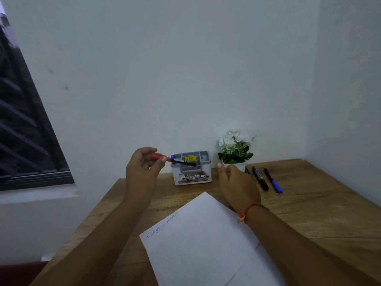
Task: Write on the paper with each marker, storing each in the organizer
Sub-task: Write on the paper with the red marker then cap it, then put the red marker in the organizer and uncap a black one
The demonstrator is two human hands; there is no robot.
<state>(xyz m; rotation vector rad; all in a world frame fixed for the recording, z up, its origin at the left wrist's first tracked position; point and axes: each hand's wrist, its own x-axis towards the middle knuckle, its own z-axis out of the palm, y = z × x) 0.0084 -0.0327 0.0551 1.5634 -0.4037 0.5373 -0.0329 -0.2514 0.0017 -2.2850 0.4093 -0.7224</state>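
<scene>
Marker [185, 162] is held nearly level over the organizer [193, 171], pinched at its red end by the left hand [142, 169] — right hand [237, 183] loose, empty. Released this flat, it may bridge the dividers and roll off.

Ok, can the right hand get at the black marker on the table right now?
Likely yes: the right hand is open, holds nothing, and the black marker lies uncovered on the table just beside it.

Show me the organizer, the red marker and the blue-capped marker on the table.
organizer [203, 171], head view, on its white front wall.
red marker [158, 156], head view, on its red end.
blue-capped marker [273, 181], head view, mid-length, where barrel meets cap.
</scene>
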